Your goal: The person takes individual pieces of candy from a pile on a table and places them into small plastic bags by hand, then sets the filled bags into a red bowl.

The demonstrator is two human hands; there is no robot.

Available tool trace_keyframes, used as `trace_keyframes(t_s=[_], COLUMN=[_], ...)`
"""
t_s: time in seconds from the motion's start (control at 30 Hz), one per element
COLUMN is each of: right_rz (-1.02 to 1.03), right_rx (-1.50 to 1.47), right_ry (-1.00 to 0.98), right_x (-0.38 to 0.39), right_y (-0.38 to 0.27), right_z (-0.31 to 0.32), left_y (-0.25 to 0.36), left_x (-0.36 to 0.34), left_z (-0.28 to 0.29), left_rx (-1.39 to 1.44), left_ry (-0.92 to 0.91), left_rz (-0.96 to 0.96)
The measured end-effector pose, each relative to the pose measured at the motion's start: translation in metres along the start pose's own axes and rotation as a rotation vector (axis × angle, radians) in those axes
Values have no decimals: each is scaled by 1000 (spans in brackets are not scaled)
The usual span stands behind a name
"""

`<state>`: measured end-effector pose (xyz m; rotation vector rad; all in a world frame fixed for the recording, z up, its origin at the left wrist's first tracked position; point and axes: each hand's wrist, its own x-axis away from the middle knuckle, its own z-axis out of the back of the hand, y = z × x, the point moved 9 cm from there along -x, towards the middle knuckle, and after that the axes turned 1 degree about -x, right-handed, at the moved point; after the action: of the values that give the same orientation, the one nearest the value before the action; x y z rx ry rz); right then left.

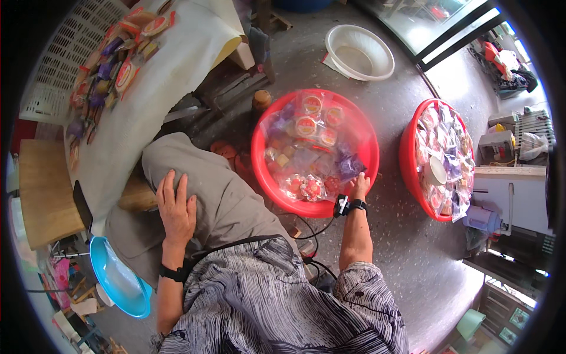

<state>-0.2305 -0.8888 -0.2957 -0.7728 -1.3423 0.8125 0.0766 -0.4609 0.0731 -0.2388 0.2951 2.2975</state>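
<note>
My left hand [177, 207] lies flat on my grey trouser leg with its fingers apart, and it holds nothing. My right hand [358, 187] reaches to the right side of a red basin [257, 144]. Its fingers are drawn together at the corner of a purple packet [348, 166], which they seem to pinch. Clear packets fill the basin: round-labelled ones [306, 125] toward the back, red-and-white ones [311, 187] at the near side, and yellowish pieces [283, 159] at the left. A small dark device sits at my right wrist beside a black band.
A second red basin [407, 154] of packets, with a white bowl [435, 171] on top, stands right. A white basin [377, 69] sits behind. At left are a covered table [171, 71] with packets, a white crate [56, 71] and a blue basin [138, 295]. Black cables [316, 248] trail nearby.
</note>
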Motion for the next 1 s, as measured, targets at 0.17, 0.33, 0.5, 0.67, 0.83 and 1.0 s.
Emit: trace_keyframes(t_s=[0.17, 0.33, 0.5, 0.67, 0.83, 1.0], right_rz=[689, 731, 749, 603, 429, 313], right_rx=[1011, 1058, 1218, 1473, 1395, 1412], right_ry=[21, -254, -474, -544, -477, -479], right_x=[43, 65, 65, 11, -33, -70], right_y=[-27, -33, -15, 17, 5, 15], right_z=[-48, -94, -139, -142, -149, -137], left_y=[-4, -4, -4, 3, -2, 8], left_x=[7, 5, 4, -4, -2, -17], left_z=[-5, -8, -11, -12, -15, -15], left_rx=[-49, -48, -52, -77, -96, -77], left_ry=[3, -11, -21, -31, -41, -24], left_rz=[25, 35, 55, 44, 66, 25])
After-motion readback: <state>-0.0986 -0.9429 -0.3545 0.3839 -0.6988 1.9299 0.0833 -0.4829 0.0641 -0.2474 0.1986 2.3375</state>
